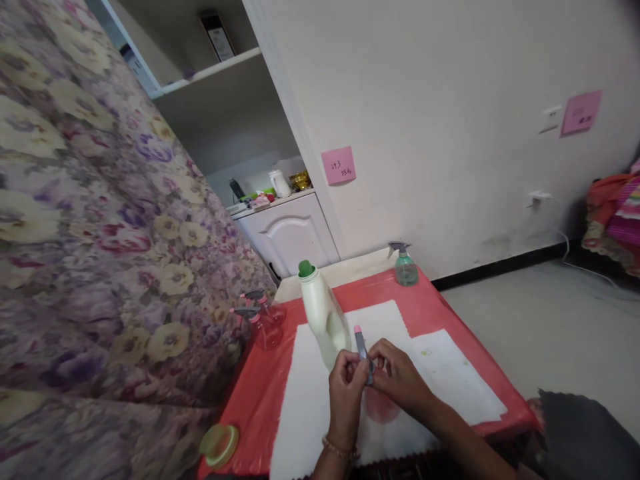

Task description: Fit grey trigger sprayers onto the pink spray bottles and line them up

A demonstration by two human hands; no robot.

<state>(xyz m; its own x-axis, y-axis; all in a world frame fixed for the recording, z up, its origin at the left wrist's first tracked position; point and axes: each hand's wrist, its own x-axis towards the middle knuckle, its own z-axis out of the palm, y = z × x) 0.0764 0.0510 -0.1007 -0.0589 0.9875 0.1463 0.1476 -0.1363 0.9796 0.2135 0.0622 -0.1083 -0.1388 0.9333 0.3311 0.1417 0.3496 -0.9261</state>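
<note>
Over the white cloth [310,400] on the red table [260,393], both my hands pinch a small grey spray nozzle with a pink tip [361,343]. My left hand [346,387] has its fingers closed around the lower part of the nozzle. From the other side my right hand [397,375] grips the same piece. A white bottle with a green cap [323,310] stands just behind my hands. Under my wrists a pinkish round thing [380,407] lies on the cloth; I cannot make out what it is.
Two pink spray bottles [263,320] stand at the table's left edge, beside a floral sofa [100,233]. A teal spray bottle [404,265] is at the far corner. A green lid [220,445] lies at the near left. White cabinet [287,230] behind; bare floor [550,320] to the right.
</note>
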